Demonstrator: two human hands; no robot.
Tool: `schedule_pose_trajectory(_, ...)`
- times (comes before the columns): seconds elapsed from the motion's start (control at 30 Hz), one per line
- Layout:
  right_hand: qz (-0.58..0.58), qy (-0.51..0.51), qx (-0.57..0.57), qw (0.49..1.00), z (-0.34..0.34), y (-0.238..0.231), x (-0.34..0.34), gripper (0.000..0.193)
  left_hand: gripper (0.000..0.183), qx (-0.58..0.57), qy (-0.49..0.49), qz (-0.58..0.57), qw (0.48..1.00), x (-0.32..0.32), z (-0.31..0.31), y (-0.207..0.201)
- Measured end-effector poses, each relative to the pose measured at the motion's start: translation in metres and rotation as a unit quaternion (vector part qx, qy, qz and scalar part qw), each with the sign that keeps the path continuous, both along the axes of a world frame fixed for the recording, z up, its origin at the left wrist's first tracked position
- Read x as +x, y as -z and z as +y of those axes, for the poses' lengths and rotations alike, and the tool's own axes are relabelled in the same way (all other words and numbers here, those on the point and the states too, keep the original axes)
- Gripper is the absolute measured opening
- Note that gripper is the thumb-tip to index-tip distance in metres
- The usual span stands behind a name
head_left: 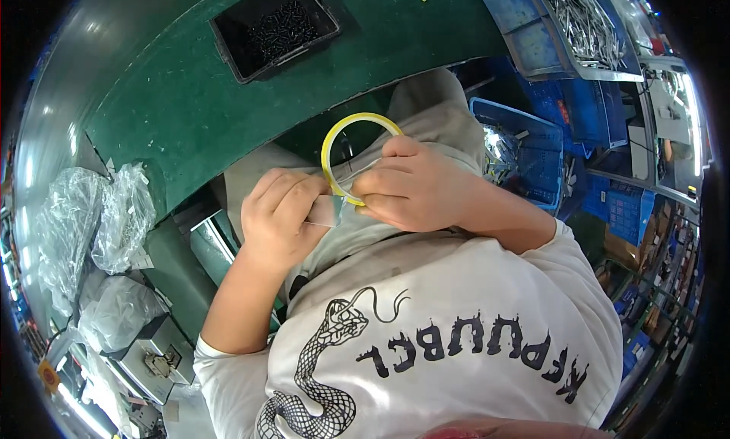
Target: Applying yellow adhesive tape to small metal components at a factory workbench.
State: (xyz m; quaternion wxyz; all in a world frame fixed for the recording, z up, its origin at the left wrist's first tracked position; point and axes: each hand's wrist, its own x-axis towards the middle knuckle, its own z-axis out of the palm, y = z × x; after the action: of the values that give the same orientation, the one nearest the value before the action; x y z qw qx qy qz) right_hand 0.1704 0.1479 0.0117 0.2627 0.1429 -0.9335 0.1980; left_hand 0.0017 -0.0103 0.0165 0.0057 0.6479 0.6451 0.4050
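Observation:
A thin ring of yellow tape (pixel 327 146) stands upright over my lap, white on its inner side. My right hand (pixel 414 184) is closed around the right and lower part of this tape roll. Beside the roll's lower left edge, my left hand (pixel 280 218) pinches a small flat pale piece (pixel 325 211) with a greenish edge; what it is I cannot make out. The fingers of both hands nearly meet at the bottom of the ring, where the piece and the roll come close together. Whether the two touch is hard to see.
Beyond my lap is a green table (pixel 167 97) carrying a black bin (pixel 281 28) of small black parts. Clear plastic bags (pixel 122 218) lie at the left. To the right are a blue basket (pixel 544 154) and a tray of thin metal pieces (pixel 582 25).

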Motion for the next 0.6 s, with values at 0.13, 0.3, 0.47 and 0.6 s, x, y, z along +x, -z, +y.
schedule_pose_trajectory(0.13, 0.004, -0.009, -0.007, 1.000, 0.002, 0.001, 0.000, 0.026, 0.026, 0.018, -0.002, -0.015, 1.000, 0.000, 0.001, 0.005)
schedule_pose_trajectory(0.3, 0.002, 0.026, -0.009, 1.000, 0.003, -0.002, 0.001, 0.028, 0.027, 0.025, 0.014, -0.054, 0.998, 0.004, 0.002, 0.006)
schedule_pose_trajectory(0.47, 0.009, 0.043, -0.052, 0.998, 0.006, -0.007, 0.001, 0.027, 0.025, 0.005, -0.006, -0.088, 0.996, 0.007, -0.001, 0.004)
schedule_pose_trajectory(0.6, -0.012, 0.030, -0.067, 0.997, 0.007, -0.009, 0.004, 0.025, 0.023, 0.015, -0.057, -0.132, 0.989, 0.007, 0.000, 0.004)
